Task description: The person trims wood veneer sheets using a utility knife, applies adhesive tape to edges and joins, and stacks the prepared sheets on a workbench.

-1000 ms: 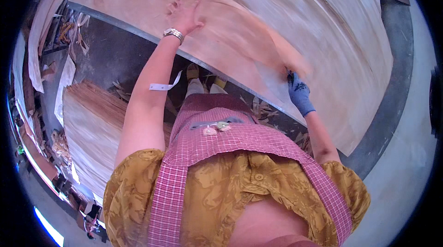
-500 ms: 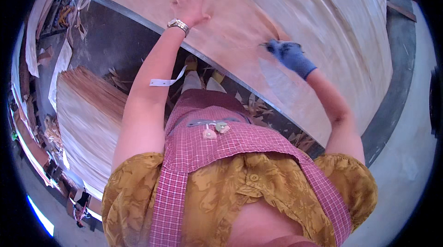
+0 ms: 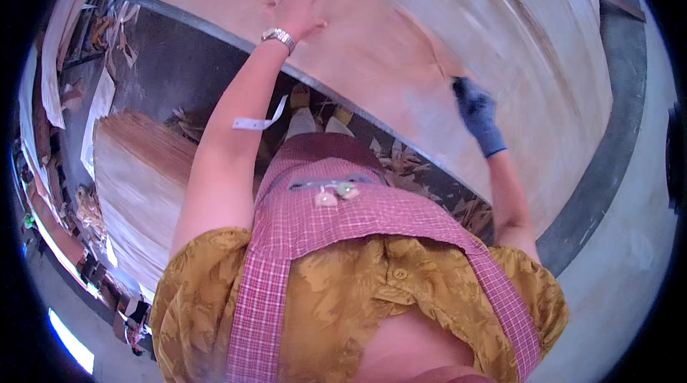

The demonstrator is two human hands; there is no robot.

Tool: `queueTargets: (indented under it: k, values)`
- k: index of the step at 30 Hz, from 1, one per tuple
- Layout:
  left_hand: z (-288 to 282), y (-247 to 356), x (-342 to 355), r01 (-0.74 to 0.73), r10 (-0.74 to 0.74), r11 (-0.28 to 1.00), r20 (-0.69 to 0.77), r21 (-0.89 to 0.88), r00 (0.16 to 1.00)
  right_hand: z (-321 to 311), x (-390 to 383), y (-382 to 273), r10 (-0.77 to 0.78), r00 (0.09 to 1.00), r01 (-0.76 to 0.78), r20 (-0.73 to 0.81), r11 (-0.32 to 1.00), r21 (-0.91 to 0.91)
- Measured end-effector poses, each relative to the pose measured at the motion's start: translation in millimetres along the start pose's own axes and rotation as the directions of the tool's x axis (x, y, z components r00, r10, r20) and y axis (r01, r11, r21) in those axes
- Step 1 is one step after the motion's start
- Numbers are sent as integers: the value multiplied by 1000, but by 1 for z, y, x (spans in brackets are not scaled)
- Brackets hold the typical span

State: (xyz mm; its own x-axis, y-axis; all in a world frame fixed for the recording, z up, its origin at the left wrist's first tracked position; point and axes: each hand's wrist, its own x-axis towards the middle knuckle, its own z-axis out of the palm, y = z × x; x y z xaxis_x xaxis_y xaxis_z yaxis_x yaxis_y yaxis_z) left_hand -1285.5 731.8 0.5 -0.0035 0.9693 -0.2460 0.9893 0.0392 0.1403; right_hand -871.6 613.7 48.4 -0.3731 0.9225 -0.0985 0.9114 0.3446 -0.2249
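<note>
My left hand (image 3: 299,12), bare and with a metal watch at the wrist, lies with its fingers spread on a broad sheet of pale wood veneer (image 3: 358,46). To the right, my right hand (image 3: 475,112) wears a blue-grey glove and is closed low over the same sheet. A small dark tip shows at its fingers; blur hides what it belongs to. From near those fingertips a brownish split line (image 3: 427,36) runs up and left across the veneer. A white strip (image 3: 259,122) hangs by my left forearm.
The veneer lies on a table with a grey edge (image 3: 179,19) in front of my body. At the left stands a stack of veneer sheets (image 3: 136,175). Wood scraps (image 3: 408,165) litter the floor under the table edge. A dark grey band (image 3: 608,161) borders the right side.
My right hand has moved right and slightly down over the veneer, turning so its fingers point more upward. The left hand stays in almost the same spot.
</note>
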Motion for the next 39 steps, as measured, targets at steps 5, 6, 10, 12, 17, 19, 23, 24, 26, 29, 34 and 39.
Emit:
queueTargets:
  k: [5, 6, 10, 12, 17, 19, 23, 24, 26, 29, 34, 39]
  values:
    - [0, 2, 1, 5, -5, 1000, 24, -3, 1000, 72, 12, -136, 112, 966, -120, 232, 992, 22]
    - [1, 0, 1, -5, 5, 1000, 25, -21, 1000, 79, 17, -149, 152, 960, -144, 234, 988, -53]
    - [4, 0, 2, -17, 18, 999, 10, -36, 1000, 89, 26, -160, 262, 932, -205, 251, 951, -230]
    - [8, -1, 5, -22, 22, 1000, 1, -22, 1000, 87, 33, -161, 249, 934, -185, 257, 951, -248]
    - [4, -1, 5, -47, 46, 999, -39, -22, 998, 104, 4, -144, 98, 963, -14, 250, 948, -318]
    - [2, -1, 5, -11, 12, 999, 41, -38, 999, 97, -22, -145, 215, 877, -103, 429, 958, -268]
    - [-2, 2, 2, -13, 15, 998, 42, -54, 999, 107, -95, -136, 221, 862, -88, 455, 951, -296]
    - [-3, 3, 3, -23, 25, 999, 49, -48, 999, 116, -120, -130, 248, 825, -132, 508, 958, -255]
    - [-2, 5, -3, -29, 31, 998, 59, -47, 998, 109, -163, -125, 270, 781, -174, 563, 960, -218]
    - [-3, 6, 7, 11, -11, 1000, 42, -5, 999, 99, -157, -106, 161, 953, -129, 256, 982, -138]
    - [13, -2, 9, -89, 89, 996, -9, 25, 996, 46, -27, -51, 531, 827, -501, -184, 845, 189]
    - [0, 3, 6, -61, 61, 998, 28, 17, 998, 45, -35, -5, 525, 851, -521, 33, 849, -84]
